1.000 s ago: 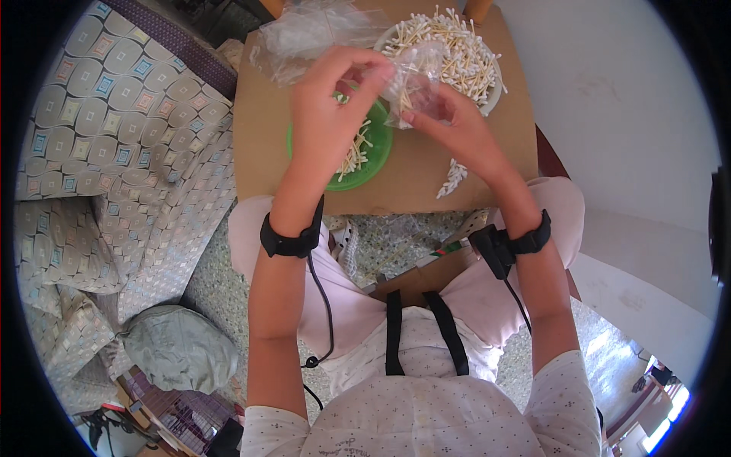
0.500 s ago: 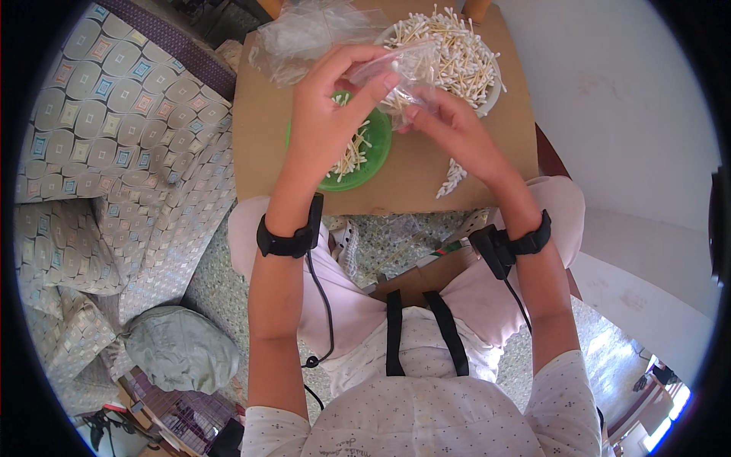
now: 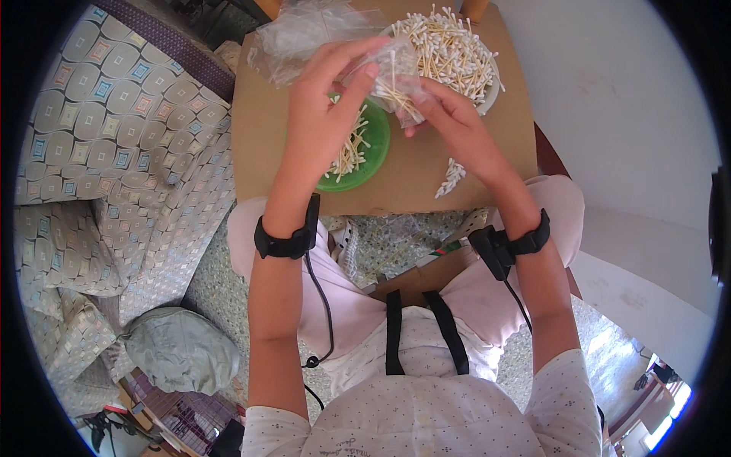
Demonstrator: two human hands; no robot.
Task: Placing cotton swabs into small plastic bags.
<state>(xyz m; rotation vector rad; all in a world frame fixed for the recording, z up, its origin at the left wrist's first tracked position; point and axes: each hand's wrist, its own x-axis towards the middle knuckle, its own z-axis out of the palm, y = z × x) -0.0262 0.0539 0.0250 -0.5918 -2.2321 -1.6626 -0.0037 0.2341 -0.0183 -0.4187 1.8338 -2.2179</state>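
Observation:
A small clear plastic bag (image 3: 397, 70) with cotton swabs inside is held up between my two hands over the board. My left hand (image 3: 329, 95) grips the bag's left side, its thumb pressed on the film. At the lower right corner my right hand (image 3: 448, 118) pinches the bag between thumb and fingers. Below my left hand is a green bowl (image 3: 375, 148), partly covered by that hand, with some cotton swabs (image 3: 350, 156) in it. Behind my right hand stands a white bowl (image 3: 496, 93) heaped with many cotton swabs (image 3: 449, 53).
Clear empty-looking plastic bags (image 3: 293, 49) lie at the far left of the brown cardboard surface (image 3: 411, 183). A small row of cotton swabs (image 3: 451, 179) rests near its front edge. Patterned fabric (image 3: 137, 114) hangs on the left; a pale wall (image 3: 609, 99) rises on the right.
The bag has turned and spread flatter, so the swabs inside show more plainly. Both hands keep hold of it, and my left hand has shifted slightly to the left.

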